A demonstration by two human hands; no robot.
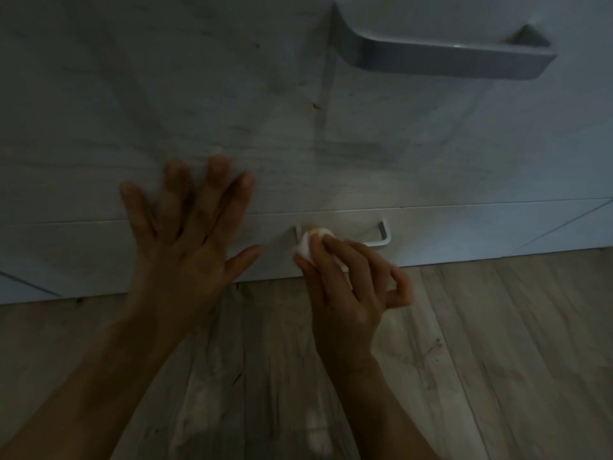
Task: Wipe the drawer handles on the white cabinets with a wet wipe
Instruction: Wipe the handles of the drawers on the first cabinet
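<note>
The white cabinet front fills the upper part of the dim view. A large grey handle sticks out of the upper drawer at top right. Low down, a small silver handle sits on the bottom drawer. My right hand pinches a bunched white wet wipe against the left end of that small handle. My left hand lies flat with fingers spread on the cabinet front, across the seam between the two drawers, to the left of the small handle.
A wood-pattern floor runs below the cabinet's bottom edge. Both forearms reach up from the lower part of the view. A small brown speck marks the upper drawer front.
</note>
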